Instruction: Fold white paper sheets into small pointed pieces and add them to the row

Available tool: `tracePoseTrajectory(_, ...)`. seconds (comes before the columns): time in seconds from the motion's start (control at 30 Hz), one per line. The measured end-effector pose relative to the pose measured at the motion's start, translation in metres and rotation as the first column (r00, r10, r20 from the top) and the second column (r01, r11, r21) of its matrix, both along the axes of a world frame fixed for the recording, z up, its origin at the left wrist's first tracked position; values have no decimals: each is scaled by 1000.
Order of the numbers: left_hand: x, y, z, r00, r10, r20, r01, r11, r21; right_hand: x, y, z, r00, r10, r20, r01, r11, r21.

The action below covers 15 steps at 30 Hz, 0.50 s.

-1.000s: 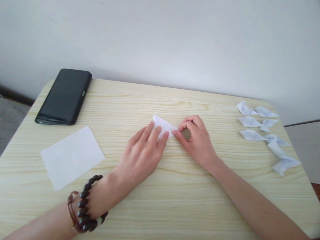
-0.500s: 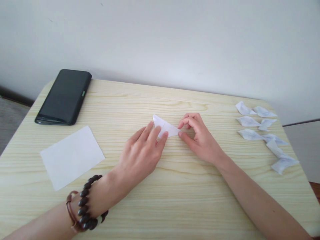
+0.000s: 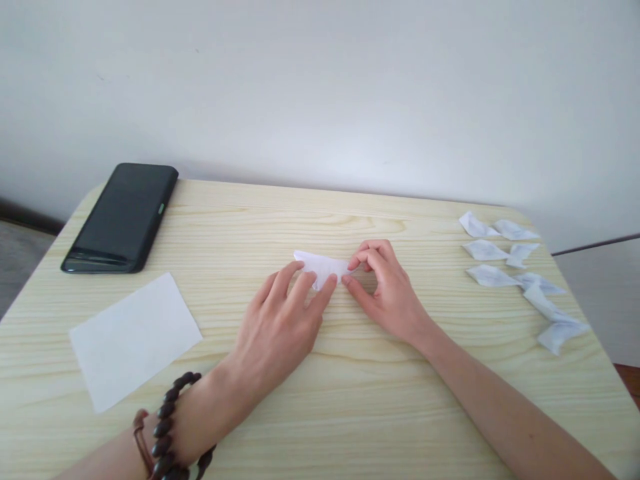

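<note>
A small folded white paper [image 3: 326, 265] lies in the middle of the table between my two hands. My left hand [image 3: 285, 313], with a dark bead bracelet on its wrist, holds it from the near side, fingertips and thumb on its left and front parts. At the paper's right end, my right hand [image 3: 387, 290] pinches the narrow tip between thumb and fingers. The fingers cover part of the folds. A flat white sheet [image 3: 135, 340] rests to the left of my left hand.
A dark phone in a black case [image 3: 120, 219] lies at the table's back left. Several folded white paper pieces [image 3: 493, 275] sit in rows along the right side. The pale wood-grain table [image 3: 280, 213] meets a white wall [image 3: 320, 93] at the back.
The folded paper has changed from a triangle-like outline to a flatter, longer one. Both hands keep hold of it. The whole view has shifted slightly, so most things appear lower and further left.
</note>
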<state>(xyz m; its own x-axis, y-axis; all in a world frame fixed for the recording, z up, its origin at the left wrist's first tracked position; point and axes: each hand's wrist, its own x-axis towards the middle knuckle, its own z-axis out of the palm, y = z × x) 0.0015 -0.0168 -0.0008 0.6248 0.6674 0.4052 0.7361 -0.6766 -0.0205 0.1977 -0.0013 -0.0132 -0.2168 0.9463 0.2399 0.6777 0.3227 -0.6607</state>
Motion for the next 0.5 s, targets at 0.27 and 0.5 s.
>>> tracePoseTrajectory(0.27, -2, -9, -2, 999, -51, -8, 51, 997, 58, -1, 0, -1, 1000, -11, 27, 10, 999, 30)
tracePoseTrajectory(0.5, -1, -15, -1, 996, -72, -58, 76, 994, 72, -1, -1, 3, 999, 1, 53, -1, 1000, -6)
